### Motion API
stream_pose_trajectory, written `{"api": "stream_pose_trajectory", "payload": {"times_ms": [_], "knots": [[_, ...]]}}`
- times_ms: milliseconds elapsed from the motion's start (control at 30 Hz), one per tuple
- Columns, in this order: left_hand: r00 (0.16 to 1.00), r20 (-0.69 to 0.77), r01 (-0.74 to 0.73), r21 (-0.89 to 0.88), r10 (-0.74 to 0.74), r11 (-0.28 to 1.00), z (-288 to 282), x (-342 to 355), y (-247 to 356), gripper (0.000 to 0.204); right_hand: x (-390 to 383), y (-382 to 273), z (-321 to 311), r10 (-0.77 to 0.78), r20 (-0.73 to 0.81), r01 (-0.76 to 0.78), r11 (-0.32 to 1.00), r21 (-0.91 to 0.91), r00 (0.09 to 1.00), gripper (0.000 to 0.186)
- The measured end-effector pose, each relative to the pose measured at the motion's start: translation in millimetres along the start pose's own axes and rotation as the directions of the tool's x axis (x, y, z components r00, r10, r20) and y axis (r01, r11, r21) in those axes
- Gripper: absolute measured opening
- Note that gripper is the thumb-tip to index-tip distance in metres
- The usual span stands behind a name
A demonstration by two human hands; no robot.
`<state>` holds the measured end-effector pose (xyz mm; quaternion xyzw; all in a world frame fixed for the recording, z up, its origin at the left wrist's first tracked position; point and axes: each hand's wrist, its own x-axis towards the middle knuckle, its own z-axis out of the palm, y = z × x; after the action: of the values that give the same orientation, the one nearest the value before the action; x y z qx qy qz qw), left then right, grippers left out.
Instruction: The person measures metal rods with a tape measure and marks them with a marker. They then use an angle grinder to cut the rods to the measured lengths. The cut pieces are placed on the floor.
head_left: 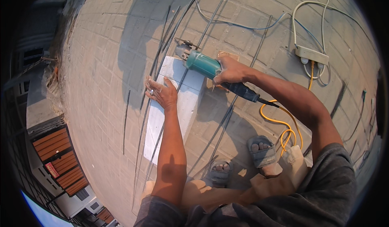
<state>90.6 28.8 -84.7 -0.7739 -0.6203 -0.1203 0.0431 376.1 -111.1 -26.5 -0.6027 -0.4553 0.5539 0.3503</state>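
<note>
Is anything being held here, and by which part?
The right grip holds a green angle grinder around the rear of its body; whether the left grip holds anything is unclear.

Dark grey shirt [275, 202], tan trousers [296, 166], sandals [261, 150] and one ring [151, 92].
The ring is silvery and sits on the left hand [162, 92]; well behind that hand ends a short, loose sleeve in dark grey. Well behind the right hand [233, 70] ends a matching sleeve, creased and roomy. Nearer the wearer than either hand are the trousers, loose and folded, and the sandals, dark blue-grey, open-toed and broad-strapped.
</note>
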Motion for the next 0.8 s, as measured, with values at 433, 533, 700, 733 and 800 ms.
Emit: {"api": "stream_pose_trajectory", "payload": {"times_ms": [433, 533, 700, 733, 800], "knots": [[1.000, -0.019, 0.024, -0.056, -0.025, 0.998, 0.0, -1.3, -3.6, 0.065, -1.6, 0.0, 1.3, -0.025, -0.022, 0.025, 0.999, 0.032, 0.999, 0.048], [0.999, -0.042, 0.016, -0.053, -0.018, 0.998, 3.4, -1.8, -6.5, 0.064, 0.2, 3.9, 3.0, -0.037, -0.027, 0.038, 0.999, 0.038, 0.999, 0.045], [0.996, -0.089, -0.010, -0.047, 0.006, 0.999, 6.1, -2.2, -7.3, 0.062, 7.2, 1.0, 1.2, -0.008, 0.018, 0.008, 0.999, 0.040, 1.000, 0.045], [0.996, -0.089, -0.009, -0.050, 0.004, 0.999, 5.4, -2.4, -6.7, 0.062, 7.9, -0.8, 1.0, 0.005, 0.013, -0.006, 1.000, 0.024, 1.000, 0.046], [0.996, -0.087, -0.005, -0.057, 0.000, 0.998, 4.5, -2.6, -6.3, 0.062, 8.8, -3.9, 0.2, 0.032, 0.003, -0.032, 0.999, -0.006, 0.999, 0.047]]}}
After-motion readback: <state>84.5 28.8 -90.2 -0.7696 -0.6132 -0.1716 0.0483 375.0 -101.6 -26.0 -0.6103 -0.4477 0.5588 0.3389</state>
